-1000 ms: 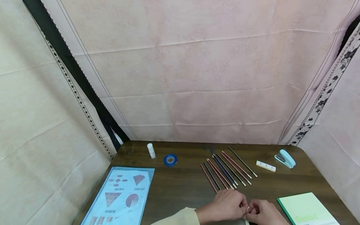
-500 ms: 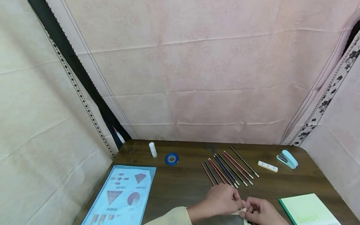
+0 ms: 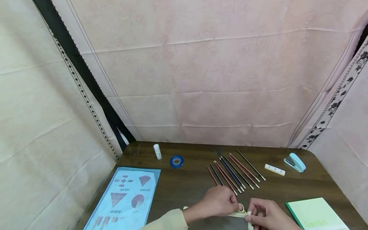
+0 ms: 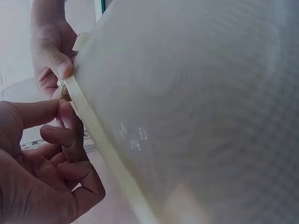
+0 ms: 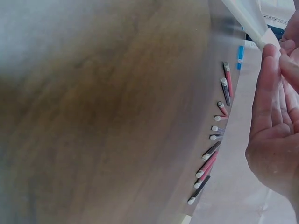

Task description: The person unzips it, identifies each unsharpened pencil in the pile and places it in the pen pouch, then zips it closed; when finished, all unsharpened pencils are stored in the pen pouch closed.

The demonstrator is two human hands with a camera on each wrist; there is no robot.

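Observation:
A translucent mesh pouch with cream edging is between my hands at the table's front. My left hand pinches a small looped pull at the edging, between thumb and forefinger; in the head view the cream loop shows just right of its fingertips. My right hand grips the pouch's corner between thumb and fingers. The left wrist view has the right hand above the left hand, both along the trimmed edge. What the pouch contains, if anything, cannot be made out.
Several pencils lie in a row beyond my hands. Behind them are a white eraser-like block and a light blue stapler. A green notebook lies right; blue tape, a glue stick and a blue chart folder lie left.
My left hand has moved left, away from the right hand, baring the cream edging and loop between them. My right hand stays nearly in place at the corner. The head view has shifted slightly.

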